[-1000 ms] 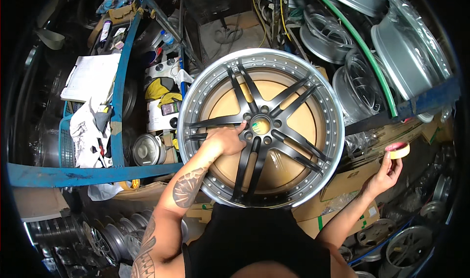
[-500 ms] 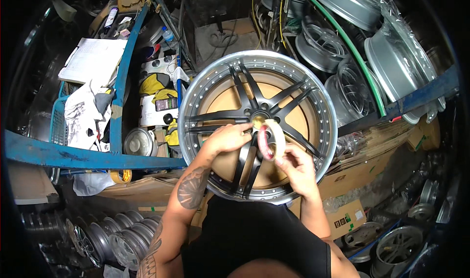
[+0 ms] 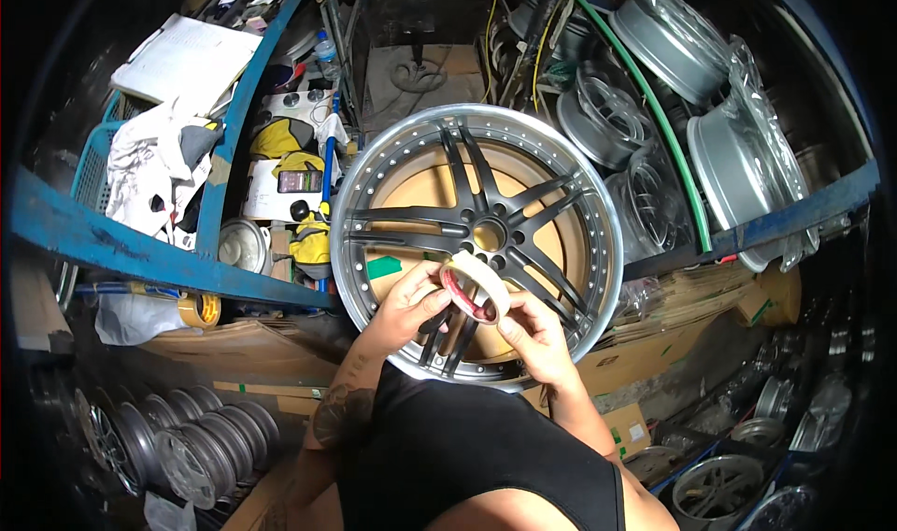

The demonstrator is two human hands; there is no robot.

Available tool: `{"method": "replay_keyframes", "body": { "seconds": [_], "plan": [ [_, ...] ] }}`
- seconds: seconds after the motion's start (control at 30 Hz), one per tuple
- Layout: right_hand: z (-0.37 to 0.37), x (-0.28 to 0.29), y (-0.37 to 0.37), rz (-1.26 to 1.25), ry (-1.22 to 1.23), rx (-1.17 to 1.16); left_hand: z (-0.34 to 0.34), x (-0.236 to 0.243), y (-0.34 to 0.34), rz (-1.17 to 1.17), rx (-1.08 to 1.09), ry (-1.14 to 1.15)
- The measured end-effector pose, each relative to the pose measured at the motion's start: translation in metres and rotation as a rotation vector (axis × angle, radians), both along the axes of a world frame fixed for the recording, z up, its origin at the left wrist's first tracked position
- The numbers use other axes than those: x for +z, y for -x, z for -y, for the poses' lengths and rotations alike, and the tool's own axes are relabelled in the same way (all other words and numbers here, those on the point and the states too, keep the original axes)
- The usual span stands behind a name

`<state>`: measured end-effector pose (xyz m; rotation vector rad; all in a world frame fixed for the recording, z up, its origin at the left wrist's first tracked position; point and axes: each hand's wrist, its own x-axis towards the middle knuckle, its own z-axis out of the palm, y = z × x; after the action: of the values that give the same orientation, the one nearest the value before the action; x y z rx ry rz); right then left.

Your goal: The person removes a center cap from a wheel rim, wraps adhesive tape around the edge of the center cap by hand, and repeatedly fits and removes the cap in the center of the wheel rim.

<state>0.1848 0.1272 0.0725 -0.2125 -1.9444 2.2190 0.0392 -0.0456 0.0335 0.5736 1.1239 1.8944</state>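
A roll of cream masking tape [image 3: 498, 294] with a reddish core is held tilted above the near half of a large wheel rim [image 3: 462, 176]. My right hand [image 3: 540, 337] grips the roll's right side between thumb and fingers. On its left edge, my left hand [image 3: 404, 310] has its fingers curled and thumb pressed against the roll. The wheel rim has dark double spokes, a silver outer lip and a ring of small bolts. Tan cardboard [image 3: 397, 185] shows behind its spokes, with a green patch [image 3: 383, 267] left of the roll.
Blue shelf framing [image 3: 149, 246] crosses the left side, holding a paper pad [image 3: 187, 59], white cloth [image 3: 154, 162], a phone [image 3: 301, 181] and yellow-black gloves [image 3: 280, 138]. Wrapped wheel rims [image 3: 668, 40] fill the right rack. More rims [image 3: 210, 447] lie at lower left, near stacked cardboard [image 3: 252, 344].
The tape roll has moved nearer to me and slightly left. My left hand has drawn back from the wheel's centre to the roll; my right still holds it.
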Motion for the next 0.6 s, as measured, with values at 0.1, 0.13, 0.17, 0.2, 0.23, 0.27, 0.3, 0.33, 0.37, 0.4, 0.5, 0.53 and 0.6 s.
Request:
{"method": "replay_keyframes", "body": {
  "seconds": [0.1, 0.13, 0.17, 0.2, 0.23, 0.27, 0.3, 0.33, 0.37, 0.4, 0.5, 0.53, 0.6],
  "plan": [
    [0.000, 0.005, 0.001, 0.010, 0.025, 0.099, 0.004, -0.015, 0.000, -0.049, 0.080, 0.014],
    [-0.003, 0.003, 0.001, 0.013, 0.017, 0.110, 0.002, -0.016, 0.001, -0.165, 0.122, 0.022],
    [-0.006, 0.000, 0.000, 0.015, -0.033, 0.154, -0.001, -0.016, -0.002, -0.289, 0.259, 0.046],
    [-0.007, -0.002, 0.000, 0.015, -0.083, 0.198, 0.000, -0.013, -0.002, -0.287, 0.271, 0.042],
    [-0.002, 0.002, 0.002, 0.022, -0.055, 0.172, 0.000, -0.007, -0.001, -0.550, 0.356, 0.114],
    [-0.001, 0.002, 0.003, 0.025, -0.060, 0.176, 0.001, 0.000, -0.002, -0.814, 0.440, 0.190],
    [-0.002, 0.003, 0.004, 0.015, -0.180, 0.168, 0.003, 0.007, -0.003, -0.836, 0.464, 0.236],
    [-0.002, 0.002, 0.005, 0.003, -0.300, 0.154, 0.005, 0.016, -0.003, -0.835, 0.465, 0.231],
    [0.000, 0.004, 0.008, -0.039, -0.386, 0.114, 0.010, 0.027, -0.002, -0.764, 0.422, 0.232],
    [0.000, 0.006, 0.010, -0.039, -0.387, 0.115, 0.013, 0.034, -0.001, -0.694, 0.378, 0.232],
    [0.007, 0.013, 0.013, -0.116, -0.620, 0.079, 0.020, 0.048, -0.002, -0.696, 0.401, 0.212],
    [0.010, 0.015, 0.014, -0.099, -0.655, 0.053, 0.021, 0.051, -0.002, -0.753, 0.409, 0.226],
    [0.014, 0.015, 0.014, -0.086, -0.690, 0.029, 0.021, 0.045, -0.002, -0.748, 0.443, 0.207]
  ]
}}
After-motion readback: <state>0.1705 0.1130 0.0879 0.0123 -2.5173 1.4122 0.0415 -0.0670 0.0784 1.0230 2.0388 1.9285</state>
